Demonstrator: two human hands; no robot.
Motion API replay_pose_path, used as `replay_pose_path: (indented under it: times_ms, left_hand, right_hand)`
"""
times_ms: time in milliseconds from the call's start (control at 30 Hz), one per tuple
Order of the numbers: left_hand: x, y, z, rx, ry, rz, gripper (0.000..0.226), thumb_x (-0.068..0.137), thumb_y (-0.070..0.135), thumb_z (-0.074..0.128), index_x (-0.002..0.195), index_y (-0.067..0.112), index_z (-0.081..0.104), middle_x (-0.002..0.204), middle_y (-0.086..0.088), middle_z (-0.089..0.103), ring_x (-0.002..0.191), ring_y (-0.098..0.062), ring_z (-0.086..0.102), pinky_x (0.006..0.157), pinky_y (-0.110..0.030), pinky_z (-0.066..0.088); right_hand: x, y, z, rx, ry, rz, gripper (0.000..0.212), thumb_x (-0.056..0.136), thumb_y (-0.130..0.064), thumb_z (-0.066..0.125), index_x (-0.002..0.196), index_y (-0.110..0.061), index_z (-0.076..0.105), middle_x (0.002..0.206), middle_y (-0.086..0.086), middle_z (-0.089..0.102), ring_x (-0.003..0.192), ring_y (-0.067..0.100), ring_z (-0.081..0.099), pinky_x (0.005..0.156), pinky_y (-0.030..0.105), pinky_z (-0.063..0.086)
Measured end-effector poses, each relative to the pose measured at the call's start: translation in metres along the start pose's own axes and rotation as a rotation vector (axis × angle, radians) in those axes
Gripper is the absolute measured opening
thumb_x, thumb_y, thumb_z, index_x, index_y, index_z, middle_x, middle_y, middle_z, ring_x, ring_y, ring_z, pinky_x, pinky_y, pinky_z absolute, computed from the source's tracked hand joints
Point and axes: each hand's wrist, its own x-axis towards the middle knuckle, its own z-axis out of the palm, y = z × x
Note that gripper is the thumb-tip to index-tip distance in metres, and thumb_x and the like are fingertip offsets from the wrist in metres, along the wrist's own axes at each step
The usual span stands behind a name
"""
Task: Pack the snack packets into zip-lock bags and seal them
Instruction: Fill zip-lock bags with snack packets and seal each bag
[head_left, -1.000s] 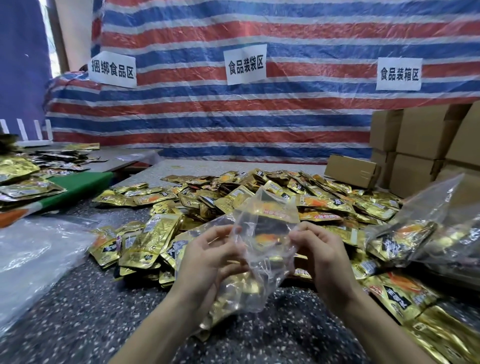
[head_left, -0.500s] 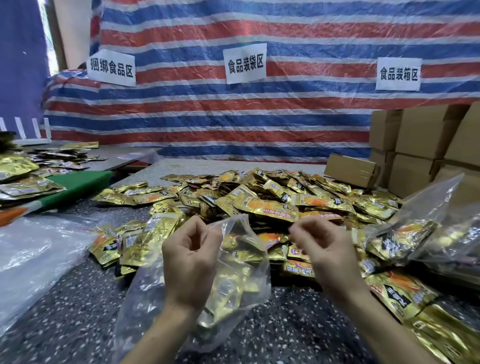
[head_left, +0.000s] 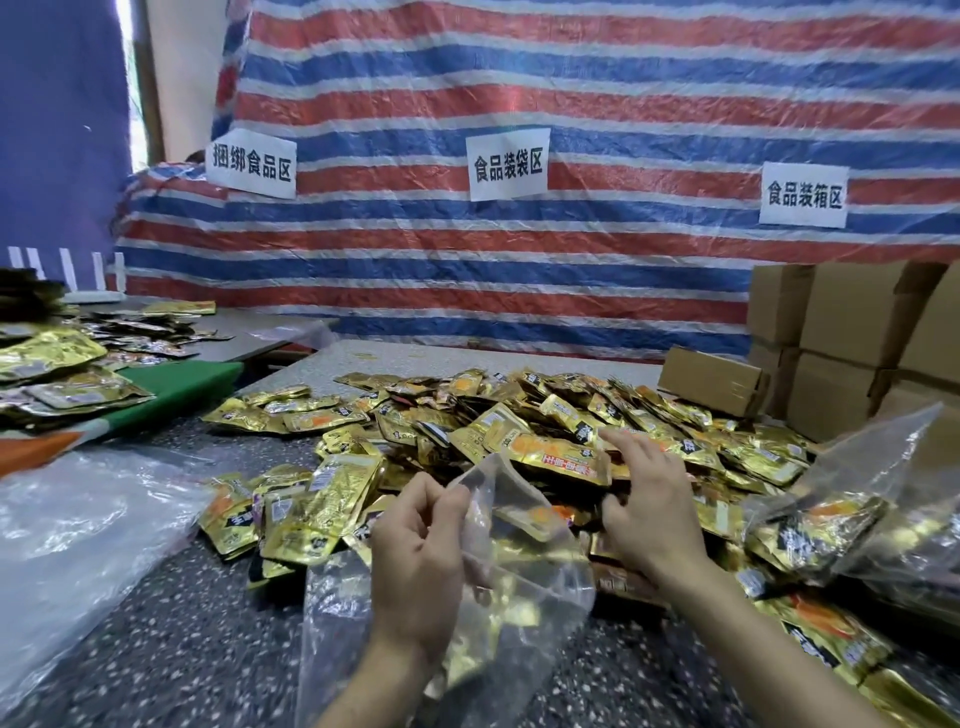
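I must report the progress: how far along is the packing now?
Done: at the right lies a filled bag, seal not visible. In hand: the left hand pinches an open, partly filled zip-lock bag, while the right hand rests on the loose pile. Left: that pile is unpacked; this bag needs sealing.

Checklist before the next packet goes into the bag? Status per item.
1. Left hand pinches the zip-lock bag at its rim: ok.
2. Bag mouth open, its lip raised toward the pile of packets: ok.
3. Right hand is on the gold snack packet on top of the pile: ok.
4. Right hand has a firm pinch on that packet: cannot tell, the thumb is partly hidden.
5. Room left in the bag: ok, gold packets show only in its lower part.
6. Zip strip free of creases or trapped packets: cannot tell, the plastic is too clear and crumpled.
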Motion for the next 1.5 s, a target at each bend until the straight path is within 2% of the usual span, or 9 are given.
replay_pose_path:
  times_ms: [133, 300, 433, 633, 833, 1067, 1267, 1400, 1500]
  left_hand:
    - [0.004, -0.002, -0.002, -0.143, -0.068, -0.108, 0.033, 0.088, 0.027, 0.060, 0.059, 0.017, 0.052, 0.052, -0.006, 0.048, 0.035, -0.027, 0.052, 0.038, -0.029, 0.045]
    - [0.009, -0.008, -0.002, -0.210, -0.089, -0.167, 0.034, 0.085, 0.032, 0.060, 0.052, 0.025, 0.054, 0.047, 0.001, 0.047, 0.035, -0.012, 0.047, 0.042, -0.021, 0.043]
    - [0.012, -0.016, -0.005, -0.194, -0.071, -0.170, 0.039, 0.092, 0.027, 0.058, 0.053, 0.025, 0.056, 0.050, 0.001, 0.050, 0.037, -0.014, 0.048, 0.044, -0.020, 0.046]
    - [0.012, -0.019, -0.004, -0.079, -0.031, -0.176, 0.043, 0.098, 0.031, 0.056, 0.056, 0.024, 0.054, 0.054, -0.004, 0.055, 0.043, -0.021, 0.058, 0.060, -0.044, 0.057]
    - [0.008, -0.007, -0.001, -0.047, 0.014, -0.166, 0.039, 0.087, 0.043, 0.058, 0.072, 0.007, 0.051, 0.056, 0.000, 0.061, 0.050, -0.023, 0.064, 0.056, -0.051, 0.059]
    - [0.005, 0.001, 0.002, -0.007, 0.039, -0.099, 0.043, 0.091, 0.044, 0.051, 0.075, 0.004, 0.050, 0.058, -0.004, 0.061, 0.041, -0.010, 0.059, 0.039, -0.016, 0.044]
    - [0.004, 0.006, 0.005, 0.031, 0.078, 0.012, 0.047, 0.084, 0.051, 0.052, 0.077, 0.004, 0.051, 0.054, -0.007, 0.052, 0.047, -0.026, 0.050, 0.045, -0.042, 0.045]
    - [0.002, 0.007, 0.007, -0.007, 0.044, -0.005, 0.048, 0.086, 0.049, 0.053, 0.073, 0.003, 0.053, 0.053, 0.001, 0.057, 0.044, -0.013, 0.053, 0.044, -0.021, 0.044]
    - [0.003, 0.007, 0.006, -0.070, 0.029, -0.078, 0.053, 0.083, 0.055, 0.054, 0.078, 0.002, 0.057, 0.060, -0.005, 0.065, 0.052, -0.025, 0.062, 0.050, -0.030, 0.051]
  right_hand:
    - [0.018, 0.001, 0.001, -0.081, -0.122, 0.024, 0.052, 0.086, -0.011, 0.065, 0.131, -0.038, 0.058, 0.142, -0.011, 0.051, 0.133, 0.019, 0.032, 0.107, 0.041, 0.029]
    - [0.015, 0.006, 0.000, 0.048, 0.063, -0.055, 0.025, 0.095, -0.019, 0.065, 0.118, -0.026, 0.070, 0.122, -0.001, 0.066, 0.133, 0.024, 0.044, 0.109, 0.045, 0.028]
    - [0.011, -0.005, -0.016, 0.421, 0.169, -0.053, 0.012, 0.100, -0.017, 0.056, 0.104, -0.022, 0.066, 0.094, 0.002, 0.070, 0.081, 0.022, 0.064, 0.068, 0.034, 0.054]
    - [0.011, -0.034, -0.065, 0.744, 0.315, 0.179, 0.036, 0.103, -0.037, 0.051, 0.084, -0.012, 0.067, 0.075, 0.015, 0.065, 0.068, 0.024, 0.057, 0.055, 0.035, 0.046]
    - [0.004, -0.076, -0.106, 1.167, -0.104, 0.519, 0.030, 0.098, -0.031, 0.061, 0.084, -0.008, 0.076, 0.076, 0.012, 0.076, 0.065, 0.028, 0.074, 0.054, 0.043, 0.060]
    - [-0.012, -0.092, -0.095, 0.871, -0.370, 0.461, 0.040, 0.105, -0.033, 0.049, 0.105, 0.005, 0.060, 0.085, 0.022, 0.073, 0.072, 0.038, 0.075, 0.066, 0.065, 0.059]
    - [-0.017, -0.099, -0.093, 0.583, -0.296, 0.378, 0.041, 0.101, -0.040, 0.054, 0.100, 0.002, 0.054, 0.093, 0.027, 0.070, 0.075, 0.039, 0.074, 0.066, 0.057, 0.061]
    - [-0.024, -0.110, -0.084, 0.494, -0.333, 0.323, 0.048, 0.099, -0.048, 0.052, 0.082, -0.004, 0.057, 0.088, 0.025, 0.073, 0.072, 0.036, 0.071, 0.067, 0.050, 0.058]
    - [-0.027, -0.112, -0.076, 0.443, -0.364, 0.275, 0.046, 0.098, -0.053, 0.051, 0.073, -0.013, 0.053, 0.069, 0.006, 0.059, 0.058, 0.015, 0.046, 0.056, 0.031, 0.036]
